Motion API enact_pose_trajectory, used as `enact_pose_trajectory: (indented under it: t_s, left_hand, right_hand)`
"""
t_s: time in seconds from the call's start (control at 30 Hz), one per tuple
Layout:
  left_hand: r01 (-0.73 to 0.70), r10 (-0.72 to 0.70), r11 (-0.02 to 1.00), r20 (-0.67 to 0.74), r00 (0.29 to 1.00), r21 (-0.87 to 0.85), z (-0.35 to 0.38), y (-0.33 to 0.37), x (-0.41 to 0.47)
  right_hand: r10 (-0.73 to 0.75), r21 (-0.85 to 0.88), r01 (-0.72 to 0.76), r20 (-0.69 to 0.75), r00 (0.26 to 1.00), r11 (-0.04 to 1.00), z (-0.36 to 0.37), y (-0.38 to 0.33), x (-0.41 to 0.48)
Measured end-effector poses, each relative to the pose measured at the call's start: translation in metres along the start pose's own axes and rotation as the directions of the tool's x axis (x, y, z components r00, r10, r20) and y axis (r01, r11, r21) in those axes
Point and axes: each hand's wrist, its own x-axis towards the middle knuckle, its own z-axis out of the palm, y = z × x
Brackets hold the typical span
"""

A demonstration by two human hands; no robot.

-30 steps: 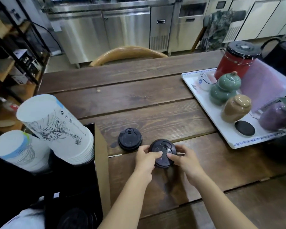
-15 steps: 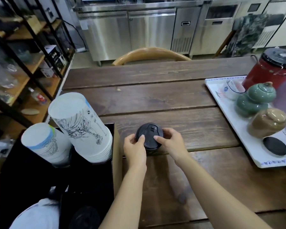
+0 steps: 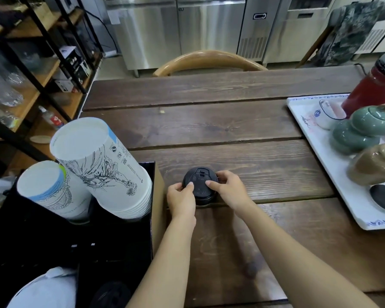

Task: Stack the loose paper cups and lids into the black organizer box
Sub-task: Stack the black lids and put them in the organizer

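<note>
A small stack of black plastic lids (image 3: 199,185) rests on the wooden table (image 3: 209,127), just right of the black organizer box (image 3: 120,236). My left hand (image 3: 181,200) grips the stack's left edge with the thumb on top. My right hand (image 3: 229,188) holds its right edge, forefinger on top. Two stacks of upside-down white printed paper cups stand tilted in the box: a tall one (image 3: 102,167) and a shorter one (image 3: 51,190). More black lids (image 3: 111,295) lie in a front compartment of the box.
A white tray (image 3: 320,156) on the right carries a green jar (image 3: 362,128), a tan jar (image 3: 373,164), a small cup and a black lid. A red kettle (image 3: 373,87) stands behind it. A wooden chair back (image 3: 209,61) sits at the far edge. Shelving stands left.
Both hands carried one black lid left and set it onto the second lid, forming one stack near the box. My view shifted left too.
</note>
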Motion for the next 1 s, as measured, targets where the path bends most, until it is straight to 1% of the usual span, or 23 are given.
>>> enact_pose_trajectory:
  t_s: [0.17, 0.23, 0.33, 0.43, 0.53, 0.6, 0.67, 0.87, 1.0]
  left_hand:
    - [-0.006, 0.005, 0.998, 0.022, 1.0, 0.058, 0.001, 0.001, 0.004]
    - [-0.014, 0.011, 0.996, 0.04, 0.999, 0.085, 0.001, 0.002, 0.006]
    - [-0.012, 0.004, 0.993, 0.07, 0.998, 0.114, 0.001, 0.003, 0.007]
    - [0.053, -0.06, 0.997, 0.106, 0.993, 0.064, 0.0, 0.005, 0.006]
    - [0.139, -0.138, 0.99, 0.147, 0.98, 0.0, -0.004, 0.009, 0.003]
    - [0.219, -0.205, 0.975, 0.207, 0.957, -0.045, -0.006, 0.012, -0.003]
    - [0.262, -0.241, 0.964, 0.256, 0.936, -0.051, -0.009, 0.011, -0.01]
    - [0.291, -0.256, 0.954, 0.322, 0.911, -0.066, -0.022, 0.009, -0.026]
    - [0.234, -0.195, 0.97, 0.368, 0.909, -0.065, -0.033, 0.017, -0.044]
  right_hand:
    - [0.045, -0.124, -0.041, 0.036, 0.998, 0.992, 0.003, 0.003, 0.003]
    - [0.044, -0.147, -0.038, 0.042, 0.998, 0.988, 0.002, 0.003, 0.003]
    - [0.054, -0.098, -0.049, 0.049, 0.997, 0.994, 0.003, 0.005, 0.002]
    - [0.03, -0.051, -0.027, 0.072, 0.997, 0.998, 0.004, 0.011, 0.002]
    - [0.044, 0.069, -0.051, 0.098, 0.994, 0.996, 0.001, 0.01, -0.001]
    - [0.075, 0.184, -0.099, 0.132, 0.988, 0.978, -0.002, 0.007, -0.005]
    - [0.082, 0.254, -0.123, 0.169, 0.982, 0.959, -0.005, 0.009, -0.01]
    - [0.061, 0.409, -0.11, 0.131, 0.99, 0.906, -0.018, 0.013, -0.031]
    - [0.003, 0.437, -0.046, 0.1, 0.995, 0.898, -0.03, 0.008, -0.049]
